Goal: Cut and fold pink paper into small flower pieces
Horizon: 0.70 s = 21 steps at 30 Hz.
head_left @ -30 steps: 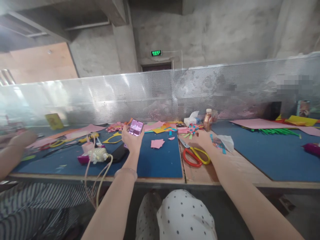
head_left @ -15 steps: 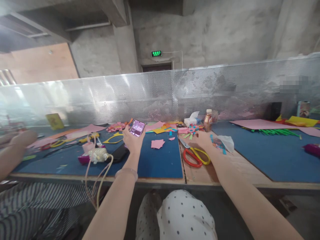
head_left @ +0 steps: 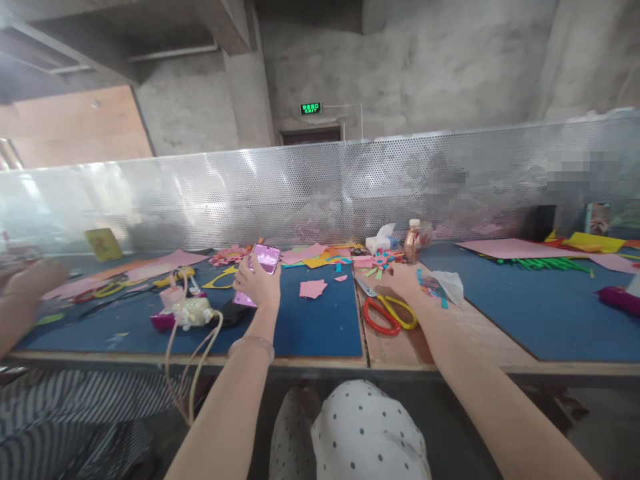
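My left hand (head_left: 261, 283) is closed around a lilac phone (head_left: 267, 259) with a lit screen. Its lower part shows below my fingers, just above the blue mat. On the wooden strip of the table, my right hand (head_left: 404, 279) lies beside a small bunch of coloured paper strips (head_left: 384, 259). The fingers of that hand point away from me and are mostly hidden, so I cannot see whether they hold anything. Close to it lie scissors (head_left: 385, 313) with one red and one yellow handle. Pink paper scraps (head_left: 313, 289) lie between my hands.
A white glue gun-like device with cords (head_left: 193, 312) lies left of my forearm. Behind my right hand stand a bottle (head_left: 413, 241) and a tissue pack (head_left: 383, 240). Another person's hand (head_left: 37, 277) is at far left. A perforated metal screen (head_left: 225, 200) borders the table.
My left hand has turned and shifted slightly left with the phone, and the phone's lower part now shows below my fingers. My right hand stays by the paper strips.
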Each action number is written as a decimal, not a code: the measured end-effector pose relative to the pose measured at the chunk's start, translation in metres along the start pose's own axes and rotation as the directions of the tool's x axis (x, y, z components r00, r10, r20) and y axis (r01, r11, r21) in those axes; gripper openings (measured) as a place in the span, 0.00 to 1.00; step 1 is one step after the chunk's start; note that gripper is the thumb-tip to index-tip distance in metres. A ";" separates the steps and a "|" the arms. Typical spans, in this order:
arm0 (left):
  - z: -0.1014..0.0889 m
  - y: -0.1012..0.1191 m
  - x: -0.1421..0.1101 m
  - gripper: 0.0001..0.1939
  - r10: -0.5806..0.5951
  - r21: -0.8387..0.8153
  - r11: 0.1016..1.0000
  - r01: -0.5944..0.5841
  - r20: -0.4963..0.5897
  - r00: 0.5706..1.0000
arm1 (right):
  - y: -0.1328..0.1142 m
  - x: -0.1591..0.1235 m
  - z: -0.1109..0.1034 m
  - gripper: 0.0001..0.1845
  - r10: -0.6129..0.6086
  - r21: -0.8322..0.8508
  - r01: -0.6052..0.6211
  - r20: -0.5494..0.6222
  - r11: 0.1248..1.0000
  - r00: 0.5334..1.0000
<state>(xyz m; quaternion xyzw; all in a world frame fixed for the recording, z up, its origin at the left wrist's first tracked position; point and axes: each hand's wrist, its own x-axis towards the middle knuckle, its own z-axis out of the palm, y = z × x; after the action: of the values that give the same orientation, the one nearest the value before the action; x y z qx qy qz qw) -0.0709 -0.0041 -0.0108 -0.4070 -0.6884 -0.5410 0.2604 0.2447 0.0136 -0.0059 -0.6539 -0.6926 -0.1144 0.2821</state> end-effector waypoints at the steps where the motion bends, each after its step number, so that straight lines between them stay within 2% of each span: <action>1: 0.001 -0.002 -0.001 0.30 -0.001 0.044 0.999 0.000 0.008 1.000 | 0.000 0.000 0.000 0.11 -0.005 -0.004 0.005 0.006 1.000 1.000; 4: 0.010 -0.013 -0.003 0.24 -0.020 0.179 0.984 0.004 0.087 0.996 | 0.001 0.000 0.001 0.11 -0.005 -0.012 0.005 0.016 1.000 1.000; 7: 0.020 -0.027 -0.004 0.11 -0.082 0.258 0.966 0.022 0.223 0.971 | 0.000 0.000 0.001 0.12 0.002 0.007 -0.002 0.021 1.000 1.000; 8: 0.022 -0.030 -0.004 0.10 -0.023 0.235 0.971 -0.036 0.241 0.970 | -0.001 -0.001 0.000 0.12 -0.005 0.017 0.004 0.021 1.000 1.000; 10: 0.023 -0.032 -0.004 0.14 0.139 0.166 0.970 -0.178 0.221 0.965 | -0.003 -0.002 -0.001 0.12 -0.012 0.033 0.011 0.014 0.999 1.000; 12: 0.022 -0.025 -0.005 0.17 0.312 0.060 0.942 -0.331 0.217 0.925 | -0.005 -0.003 -0.003 0.12 -0.009 0.033 0.008 0.011 0.999 1.000; 14: 0.019 -0.007 -0.008 0.18 0.446 -0.091 0.894 -0.438 0.244 0.861 | -0.006 -0.004 -0.004 0.11 -0.007 0.024 0.006 0.014 1.000 1.000; 17: 0.007 0.038 -0.018 0.16 0.543 -0.363 0.825 -0.434 0.296 0.786 | -0.005 -0.003 -0.003 0.11 0.006 0.016 -0.007 0.041 1.000 0.999; 19: -0.014 0.076 -0.028 0.14 0.613 -0.613 0.719 -0.326 0.341 0.713 | -0.003 -0.003 -0.001 0.11 0.006 0.029 -0.008 0.057 1.000 0.998; 21: -0.049 0.113 -0.041 0.12 0.653 -0.806 0.584 -0.092 0.400 0.643 | -0.001 -0.002 0.001 0.10 -0.012 0.061 0.009 0.056 0.998 0.998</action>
<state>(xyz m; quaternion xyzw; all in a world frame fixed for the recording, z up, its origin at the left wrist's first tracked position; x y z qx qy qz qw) 0.0421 -0.0527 0.0308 -0.7842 -0.3478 -0.5091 -0.0695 0.2439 0.0118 -0.0076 -0.6443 -0.7069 -0.0763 0.2817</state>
